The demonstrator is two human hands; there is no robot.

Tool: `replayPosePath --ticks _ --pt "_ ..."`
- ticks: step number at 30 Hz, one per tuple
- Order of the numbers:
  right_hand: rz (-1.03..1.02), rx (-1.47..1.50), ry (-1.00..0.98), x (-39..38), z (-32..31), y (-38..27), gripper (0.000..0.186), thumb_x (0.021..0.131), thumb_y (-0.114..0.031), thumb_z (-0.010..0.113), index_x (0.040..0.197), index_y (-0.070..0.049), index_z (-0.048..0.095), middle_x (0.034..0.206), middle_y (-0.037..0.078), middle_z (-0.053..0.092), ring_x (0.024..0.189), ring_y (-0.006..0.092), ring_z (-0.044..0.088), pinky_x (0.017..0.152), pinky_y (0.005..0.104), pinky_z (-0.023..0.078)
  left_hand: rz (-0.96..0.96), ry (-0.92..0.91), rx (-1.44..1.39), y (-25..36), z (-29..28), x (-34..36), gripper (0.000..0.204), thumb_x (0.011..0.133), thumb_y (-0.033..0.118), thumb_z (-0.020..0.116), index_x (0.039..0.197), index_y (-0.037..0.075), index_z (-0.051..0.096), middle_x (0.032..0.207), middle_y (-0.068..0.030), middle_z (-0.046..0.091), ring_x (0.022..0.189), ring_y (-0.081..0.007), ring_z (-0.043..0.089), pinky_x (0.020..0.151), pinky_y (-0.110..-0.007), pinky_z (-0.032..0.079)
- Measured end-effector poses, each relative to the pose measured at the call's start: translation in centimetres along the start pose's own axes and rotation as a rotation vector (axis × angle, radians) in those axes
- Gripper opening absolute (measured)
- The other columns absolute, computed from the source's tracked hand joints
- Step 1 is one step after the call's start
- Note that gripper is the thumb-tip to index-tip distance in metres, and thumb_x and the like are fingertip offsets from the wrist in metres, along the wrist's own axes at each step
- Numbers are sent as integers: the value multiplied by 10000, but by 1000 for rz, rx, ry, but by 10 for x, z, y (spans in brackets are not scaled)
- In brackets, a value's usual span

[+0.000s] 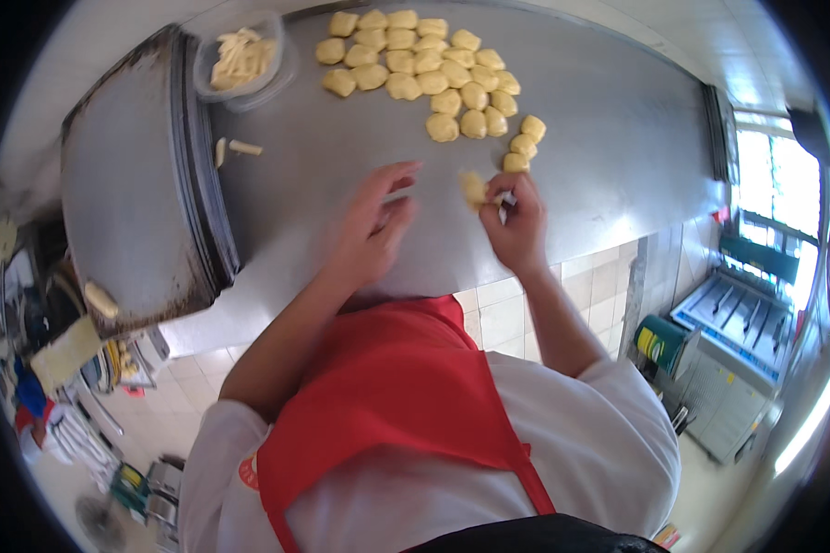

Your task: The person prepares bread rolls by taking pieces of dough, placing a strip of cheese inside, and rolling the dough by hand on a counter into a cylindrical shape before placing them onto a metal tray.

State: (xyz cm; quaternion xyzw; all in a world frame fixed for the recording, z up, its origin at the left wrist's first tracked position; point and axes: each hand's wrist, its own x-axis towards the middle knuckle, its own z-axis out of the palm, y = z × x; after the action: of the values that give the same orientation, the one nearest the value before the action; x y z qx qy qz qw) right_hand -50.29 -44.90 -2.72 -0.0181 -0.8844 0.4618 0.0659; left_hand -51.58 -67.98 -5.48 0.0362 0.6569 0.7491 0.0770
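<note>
My right hand (516,221) is closed, pinching a small piece of yellow dough (474,188) above the steel table; motion blurs the dough. My left hand (376,226) hovers to its left, fingers apart and slightly curved, with nothing in it. Just beyond the right hand lie several small dough balls (523,145) in a short row. Farther back, many more yellow dough pieces (427,61) sit close together in rows.
At the back left stands a clear plastic tub (278,57) of pale strips. Two loose strips (245,147) lie nearby. A stack of dark-edged metal trays (138,175) fills the table's left end, with one pale dough piece (100,300) on its near corner.
</note>
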Motion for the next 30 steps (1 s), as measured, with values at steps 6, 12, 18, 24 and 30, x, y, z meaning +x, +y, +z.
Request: replayPosePath --ticks 6,12,18,24,30 --pt "239 909 96 -62 82 -56 131 1104 -191 601 1118 -60 603 1146 57 624 1077 143 616 807 295 541 -16 87 364 6 3 -18 528 1136 409 515 890 -17 707 713 -226 667 627 -367 654 641 -471 524" --pt "582 902 -25 -53 106 -88 394 1133 -452 607 1016 -77 630 933 5 622 857 107 628 720 339 557 132 241 68 10 -21 -68 607 1142 473 515 809 3 706 655 -168 661 581 -285 644 620 -444 525" --pt "-690 251 421 -28 9 -227 328 1157 -305 563 1278 -11 645 1098 93 715 943 151 676 862 360 593 -77 395 -574 -49 -141 -121 359 1131 445 580 1163 101 677 1050 -26 695 987 -124 661 896 -324 542" --pt "-582 -639 -198 -118 147 -55 292 1025 -227 612 1253 -50 663 1277 202 679 1094 325 677 1028 513 525 108 126 510 -70 -147 -160 254 1033 240 688 1220 69 707 1162 -133 727 1108 -293 705 981 -419 550" --pt "-210 -683 -507 -136 169 -43 640 981 -181 597 1585 -109 398 1654 171 418 1480 386 450 1237 557 365 382 -60 1108 -78 -116 -144 397 993 190 661 1373 78 656 1411 -95 639 1460 -351 506 1243 -560 355"
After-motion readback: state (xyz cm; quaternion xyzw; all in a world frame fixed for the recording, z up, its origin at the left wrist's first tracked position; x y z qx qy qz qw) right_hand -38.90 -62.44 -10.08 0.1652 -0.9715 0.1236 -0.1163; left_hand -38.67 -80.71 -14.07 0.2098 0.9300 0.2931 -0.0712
